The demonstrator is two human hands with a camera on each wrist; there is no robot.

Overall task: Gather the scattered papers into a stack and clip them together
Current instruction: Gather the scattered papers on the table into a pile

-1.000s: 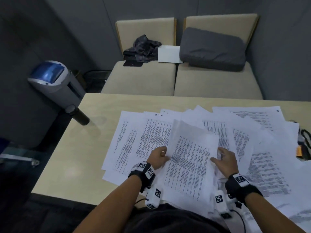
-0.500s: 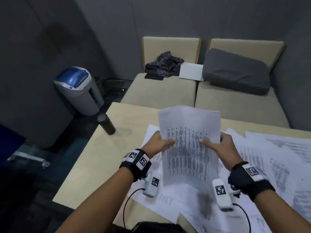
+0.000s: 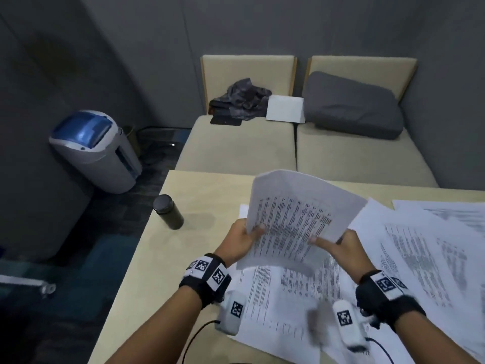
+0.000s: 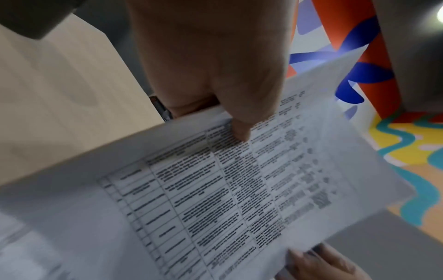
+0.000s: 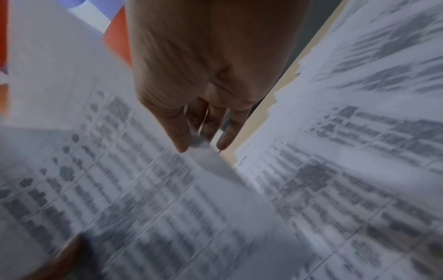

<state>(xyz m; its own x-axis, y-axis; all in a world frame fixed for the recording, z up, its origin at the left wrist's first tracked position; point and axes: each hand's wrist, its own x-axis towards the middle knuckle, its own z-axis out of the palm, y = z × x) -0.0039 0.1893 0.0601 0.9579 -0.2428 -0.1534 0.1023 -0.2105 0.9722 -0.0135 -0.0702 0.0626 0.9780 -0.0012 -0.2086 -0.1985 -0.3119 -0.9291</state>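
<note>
I hold a thin sheaf of printed papers [image 3: 296, 219] up above the table, tilted to the right. My left hand [image 3: 242, 239] pinches its left edge, thumb on the printed face [image 4: 239, 130]. My right hand [image 3: 338, 245] pinches the right edge, thumb on top and fingers behind [image 5: 191, 136]. More printed sheets [image 3: 420, 258] lie scattered and overlapping on the beige table [image 3: 168, 258] under and to the right of my hands. No clip shows in any view.
A dark cylindrical bottle [image 3: 168, 212] stands on the table near its left edge. Beyond the table is a beige sofa [image 3: 236, 145] with a grey cushion [image 3: 351, 106], crumpled clothing and a white card. A grey and blue bin [image 3: 97, 151] stands on the floor at left.
Both hands lifted the sheaf off the table, where it lay flat a second ago, and raised it upright. Over the last half second it tilted to the right.
</note>
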